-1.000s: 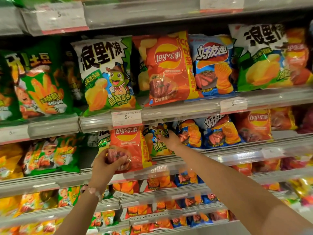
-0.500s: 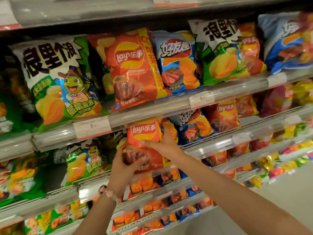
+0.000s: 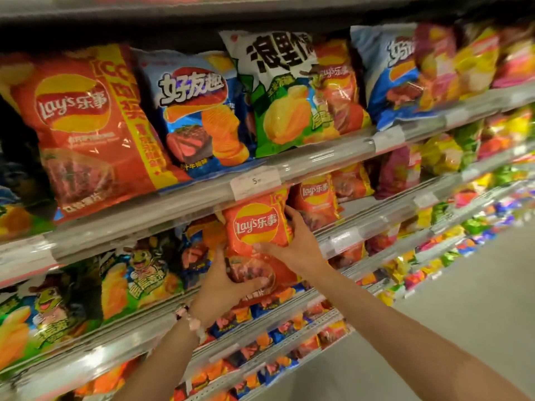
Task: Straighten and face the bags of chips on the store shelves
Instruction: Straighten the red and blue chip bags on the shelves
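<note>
L hand (image 3: 224, 287) fingers curl under the bottom edge & R hand (image 3: 298, 244) fingers wrap the right side of a small red Lay's bag (image 3: 254, 227), held upright, logo out, at the 2nd shelf rail (image 3: 362, 224) just under a price tag (image 3: 255, 182), green frog bags (image 3: 139, 273) to its left.

**Shelf layout, second tier**

Small Lay's bag (image 3: 256, 227) stands upright at the front of the second shelf (image 3: 362, 224), directly below the price tag (image 3: 255, 182). Left hand (image 3: 223, 287) on its lower left, right hand (image 3: 298, 244) on its right edge. Second Lay's bag (image 3: 317, 199) just right and behind. Frog-print bags (image 3: 121, 282) to the left. Large Lay's bag (image 3: 84, 125) on the shelf above, upper left.
</note>
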Available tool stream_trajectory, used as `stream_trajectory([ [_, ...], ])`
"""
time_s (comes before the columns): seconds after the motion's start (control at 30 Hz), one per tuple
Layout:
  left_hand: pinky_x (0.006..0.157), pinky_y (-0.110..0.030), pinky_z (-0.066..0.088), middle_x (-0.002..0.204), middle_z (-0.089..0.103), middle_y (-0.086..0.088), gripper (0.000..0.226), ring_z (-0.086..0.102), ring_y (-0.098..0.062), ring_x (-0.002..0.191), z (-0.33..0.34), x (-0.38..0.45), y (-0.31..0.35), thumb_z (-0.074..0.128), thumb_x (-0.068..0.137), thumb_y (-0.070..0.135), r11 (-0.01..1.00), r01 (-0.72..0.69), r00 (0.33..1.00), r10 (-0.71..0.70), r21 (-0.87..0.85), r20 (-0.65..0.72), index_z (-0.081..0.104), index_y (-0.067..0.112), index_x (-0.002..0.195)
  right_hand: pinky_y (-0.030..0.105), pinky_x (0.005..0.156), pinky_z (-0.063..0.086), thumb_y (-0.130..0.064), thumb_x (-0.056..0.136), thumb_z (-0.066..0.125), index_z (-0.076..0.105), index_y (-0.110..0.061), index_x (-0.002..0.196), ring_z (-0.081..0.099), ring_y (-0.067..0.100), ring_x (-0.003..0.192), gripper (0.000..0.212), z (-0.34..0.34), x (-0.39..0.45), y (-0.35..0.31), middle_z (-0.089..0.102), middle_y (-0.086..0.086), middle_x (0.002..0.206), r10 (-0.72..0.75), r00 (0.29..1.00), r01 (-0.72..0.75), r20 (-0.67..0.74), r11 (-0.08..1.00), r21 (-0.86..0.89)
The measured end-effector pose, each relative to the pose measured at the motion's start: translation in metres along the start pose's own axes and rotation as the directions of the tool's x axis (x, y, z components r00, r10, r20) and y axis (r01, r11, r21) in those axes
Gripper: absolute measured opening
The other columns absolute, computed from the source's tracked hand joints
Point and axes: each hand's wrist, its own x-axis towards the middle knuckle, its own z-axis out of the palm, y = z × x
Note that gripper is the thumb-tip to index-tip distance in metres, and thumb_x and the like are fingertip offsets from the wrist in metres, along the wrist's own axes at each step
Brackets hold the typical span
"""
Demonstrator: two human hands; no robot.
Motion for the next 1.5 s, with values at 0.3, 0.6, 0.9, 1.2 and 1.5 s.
stream_trajectory([
  [0.3,0.097,-0.024,0.048,0.137,0.043,0.015,0.130,0.050,0.001,0.121,0.093,0.051,0.036,0.088,0.034,0.061,0.999,-0.021,0.989,0.014,0.047,0.146,0.017,0.043,0.141,0.026,0.094,0.044,-0.024,0.069,0.083,0.027,-0.021,0.145,0.056,0.010,0.109,0.095,-0.122,0.051,0.035,0.057,-0.008,0.120,0.011,1.000,-0.012,0.026,0.999,0.040],
  [0.6,0.118,-0.049,0.002,0.156,-0.026,-0.001,0.133,-0.024,-0.022,0.143,0.177,0.115,0.048,0.072,0.062,0.070,0.514,-0.083,0.991,0.136,0.854,0.014,-0.022,0.029,0.146,0.033,0.096,0.047,-0.020,0.067,0.084,0.027,-0.016,0.141,0.057,0.016,0.109,0.093,-0.231,0.114,0.075,0.056,-0.001,0.119,-0.013,1.000,0.013,-0.018,1.000,0.024],
  [0.9,0.116,-0.055,0.014,0.139,-0.044,-0.006,0.123,-0.021,-0.033,0.144,0.207,0.142,0.041,0.070,0.083,0.015,0.345,0.151,0.988,-0.011,0.926,-0.157,-0.042,0.038,0.128,0.030,0.097,0.043,-0.017,0.071,0.082,0.031,-0.017,0.139,0.056,0.015,0.109,0.085,-0.269,0.171,0.096,0.057,-0.004,0.114,-0.024,1.000,0.024,-0.010,0.999,0.030],
  [1.2,0.114,-0.056,0.013,0.127,-0.058,-0.011,0.126,-0.021,-0.036,0.144,0.217,0.148,0.034,0.070,0.083,0.021,0.244,0.206,0.978,-0.009,0.948,-0.210,-0.048,0.033,0.125,0.033,0.094,0.050,-0.013,0.072,0.081,0.024,-0.013,0.144,0.056,0.017,0.111,0.092,-0.266,0.187,0.131,0.055,0.002,0.120,0.026,0.996,-0.027,0.084,0.999,0.019],
  [1.5,0.115,-0.056,0.018,0.139,-0.046,-0.014,0.116,-0.019,-0.038,0.144,0.220,0.150,0.036,0.062,0.085,0.003,0.237,0.193,0.977,0.047,0.952,-0.209,-0.042,0.031,0.131,0.040,0.096,0.050,-0.022,0.074,0.080,0.029,-0.015,0.142,0.056,0.021,0.113,0.085,-0.261,0.185,0.142,0.055,0.004,0.124,0.048,0.992,-0.044,0.121,0.998,-0.035],
])
